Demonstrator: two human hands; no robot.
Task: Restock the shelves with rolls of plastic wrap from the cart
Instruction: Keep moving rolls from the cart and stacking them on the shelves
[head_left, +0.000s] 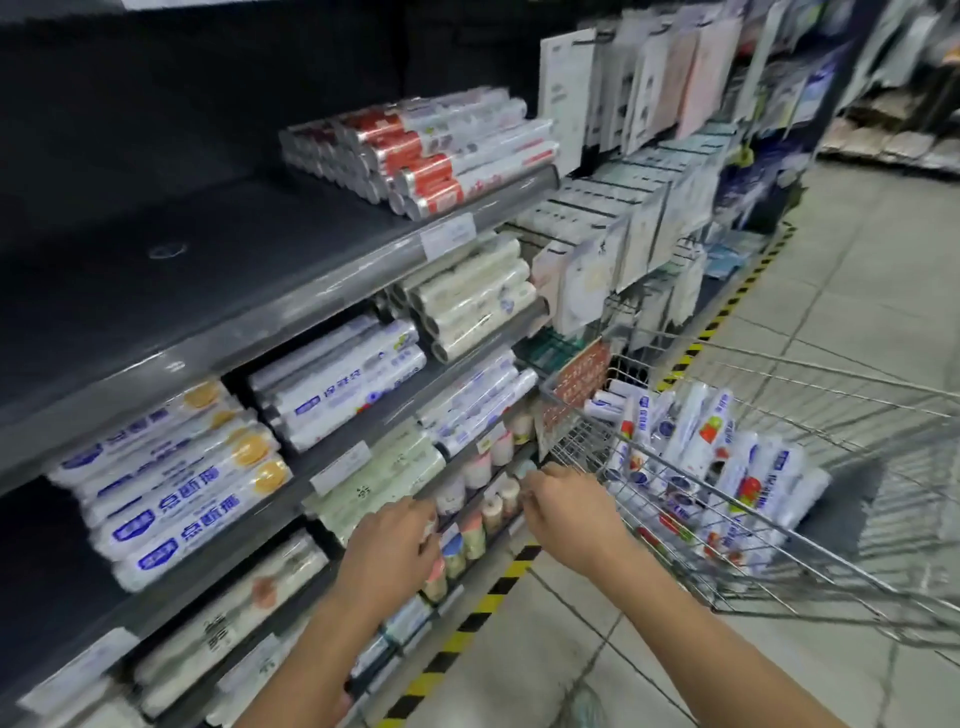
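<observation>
Both hands at the low shelf, cart alongside.
Left hand (389, 545) and right hand (561, 512) reach to the front edge of a low tier of the grey metal shelves (291, 306), fingers bent over a row of small short rolls with pastel labels (472, 535). Motion blur hides the fingertips, so I cannot tell whether either hand has a grip on anything. White plastic-wrap rolls with blue and red labels (727, 467) stand heaped in the silver wire shopping cart (571, 441), just right of the shelves. Similar long rolls lie stacked on the upper tiers.
</observation>
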